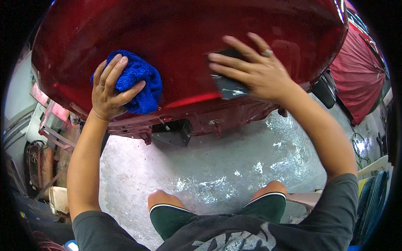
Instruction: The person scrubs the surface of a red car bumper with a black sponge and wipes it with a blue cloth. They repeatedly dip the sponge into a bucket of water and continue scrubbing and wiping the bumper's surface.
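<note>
A glossy deep-red vehicle panel (184, 39) spreads across the far side of the scene, broad and gently curved, with pale reflections and a bright red streak toward its near edge. Below that edge runs a duller red strip of structure (205, 121) with tabs and a dark recess.

The left hand (109, 94) is half curled, thumb apart from the fingers, gripping a bunched blue cloth (144, 85) against the left part of the panel. The cloth is vivid blue, thick and fluffy, bulging out to the right of the fingers. The right hand (268, 74), slightly blurred, is open with fingers spread over a dark, flat piece (229, 87) on the panel's right part. That piece looks smooth and nearly black, with light glints on its near end; its material cannot be told.

At the left, a rusty brown cylinder (47, 163) stands upright, its inside hidden. Nearer, a cream box-shaped item (59, 201) has contents that cannot be made out. Beneath lies a grey, shiny floor (134, 167).
</note>
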